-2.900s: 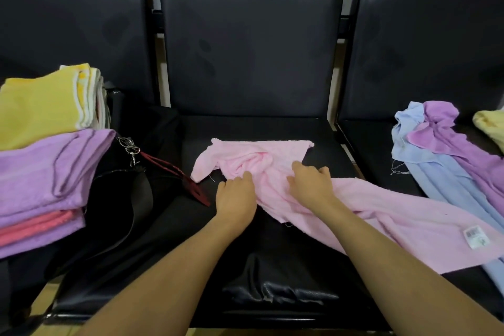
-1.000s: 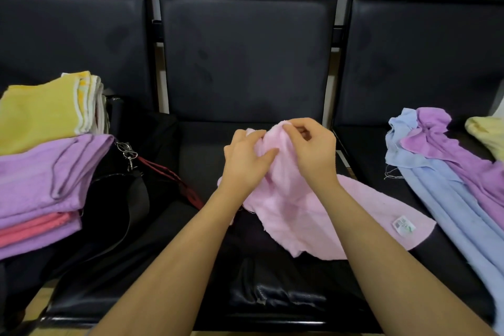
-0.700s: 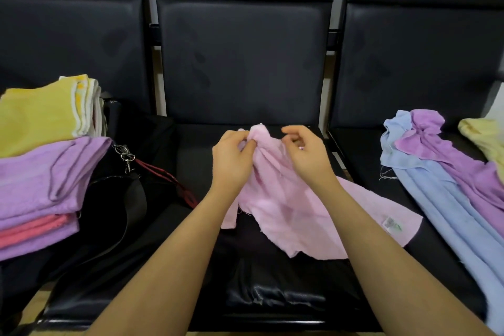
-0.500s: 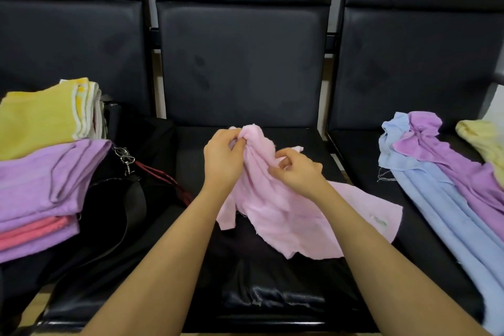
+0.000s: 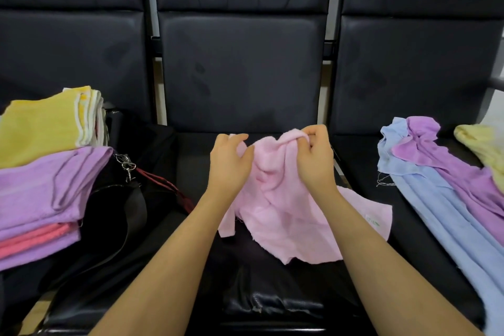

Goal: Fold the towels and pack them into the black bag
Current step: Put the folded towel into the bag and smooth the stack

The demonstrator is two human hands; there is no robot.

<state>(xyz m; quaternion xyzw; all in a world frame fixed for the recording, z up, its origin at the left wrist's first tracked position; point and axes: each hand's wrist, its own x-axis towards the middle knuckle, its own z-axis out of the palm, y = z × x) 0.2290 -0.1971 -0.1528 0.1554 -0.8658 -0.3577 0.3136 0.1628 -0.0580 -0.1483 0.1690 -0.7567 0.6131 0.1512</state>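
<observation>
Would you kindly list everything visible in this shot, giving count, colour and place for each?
pink towel: one, pale pink, unfolded, on the middle seat, its top edge lifted by both hands.
folded towels: a stack at the left; yellow on top, purple below, then a coral layer and more purple; exact count cannot be told.
black bag: one, black with a dark red strap and a metal clip, lying beside and under the stack.
loose towels: three seen, light blue, purple and pale yellow, unfolded on the right seat.
seats: three, black padded, in a row.
left hand: one, pinches the towel's top edge.
right hand: one, pinches the same edge further right.
</observation>
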